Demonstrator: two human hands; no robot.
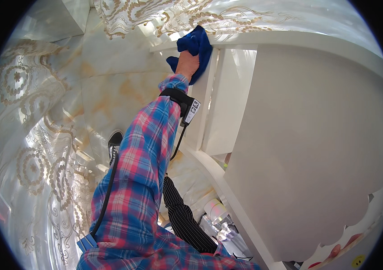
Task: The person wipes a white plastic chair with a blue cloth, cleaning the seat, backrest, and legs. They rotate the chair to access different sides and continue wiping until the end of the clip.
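My left hand (188, 64) is shut on a blue cloth (205, 50), whose folds hide the fingers. The cloth lies against the far corner of a white furniture frame (242, 38), just below the lace curtain. My left arm reaches straight ahead in a plaid sleeve (134, 155). Around its wrist is a black strap with a small device (189, 113) and a cable. My right hand is out of view. Beside the cloth, a white ledge (227, 101) runs along the frame next to a broad grey panel (306, 135).
Lace curtains (31, 135) hang at the left and far side. Marbled floor tiles (110, 87) lie underfoot, with a black shoe (114, 141) and a striped trouser leg (188, 216). A white container (215, 210) and silvery packaging (232, 236) stand by the frame's near side.
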